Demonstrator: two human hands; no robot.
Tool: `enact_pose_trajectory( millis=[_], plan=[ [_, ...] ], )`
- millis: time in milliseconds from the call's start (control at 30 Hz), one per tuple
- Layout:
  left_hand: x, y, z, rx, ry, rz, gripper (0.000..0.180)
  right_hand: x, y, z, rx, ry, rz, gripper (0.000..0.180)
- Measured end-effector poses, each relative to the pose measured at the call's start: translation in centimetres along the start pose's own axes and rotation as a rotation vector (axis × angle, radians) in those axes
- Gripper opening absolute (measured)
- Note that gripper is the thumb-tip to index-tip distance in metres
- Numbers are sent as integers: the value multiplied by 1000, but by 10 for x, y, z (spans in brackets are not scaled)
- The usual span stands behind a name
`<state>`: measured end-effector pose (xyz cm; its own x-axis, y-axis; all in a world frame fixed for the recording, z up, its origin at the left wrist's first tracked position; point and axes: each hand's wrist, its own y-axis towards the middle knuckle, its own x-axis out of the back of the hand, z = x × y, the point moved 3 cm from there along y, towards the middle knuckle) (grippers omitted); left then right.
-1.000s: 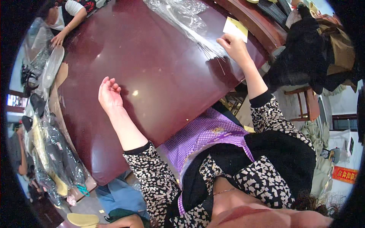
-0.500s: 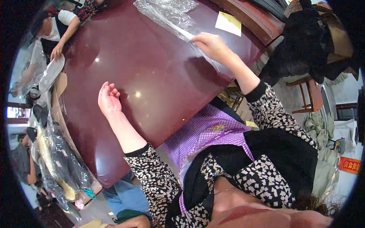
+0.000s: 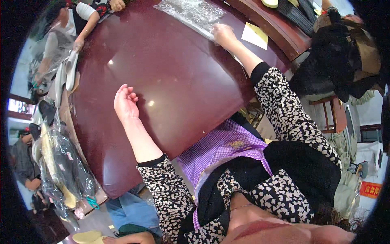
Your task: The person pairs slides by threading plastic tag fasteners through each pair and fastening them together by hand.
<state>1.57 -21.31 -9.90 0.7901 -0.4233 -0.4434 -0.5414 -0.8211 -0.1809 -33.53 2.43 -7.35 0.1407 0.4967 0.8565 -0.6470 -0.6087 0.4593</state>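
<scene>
The right hand (image 3: 224,35) is curled palm-down at the near end of a stack of clear plastic bags (image 3: 189,14); its fingertips are hidden, so I cannot tell whether they pinch a bag or only rest on it. The bags lie flat and crinkled at one o'clock from the middle of the red-brown table (image 3: 162,69). The left hand (image 3: 126,105) holds nothing: it is toward nine o'clock, palm up, fingers loosely bent and slightly spread, well apart from the bags.

Just beside the right hand, at two o'clock, is a white and yellow sheet of paper (image 3: 255,35). At four o'clock, a purple checked apron (image 3: 223,140) meets the near edge. At ten o'clock, beyond the table's left side, a co-worker's hand (image 3: 78,44) is at the end of a pale sole (image 3: 71,70). At eight o'clock lie dark soles in clear plastic (image 3: 69,156), near a turquoise loop (image 3: 92,202). Past the table at three o'clock is a heap of dark cloth (image 3: 325,61).
</scene>
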Motion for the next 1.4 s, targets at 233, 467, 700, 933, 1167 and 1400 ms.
enact_pose_trajectory(
  millis=[233,467,700,933,1167,1400],
  plan=[
    [-4,-3,-4,-5,-17,-18,11,16,16,4,-182,276,-13,27],
    [-5,-1,-4,-2,-14,-5,12,0,18,-5,-62,178,71,28],
    [1,2,1,-3,8,3,15,-9,9,8,-50,169,-95,31],
    [-1,-2,-3,17,-9,-16,15,8,13,15,-131,68,134,31],
    [-2,-1,-3,13,-13,-6,14,3,-2,4,-55,81,77,25],
    [0,4,1,11,5,17,13,32,-42,-2,-218,772,-13,21]
  ],
)
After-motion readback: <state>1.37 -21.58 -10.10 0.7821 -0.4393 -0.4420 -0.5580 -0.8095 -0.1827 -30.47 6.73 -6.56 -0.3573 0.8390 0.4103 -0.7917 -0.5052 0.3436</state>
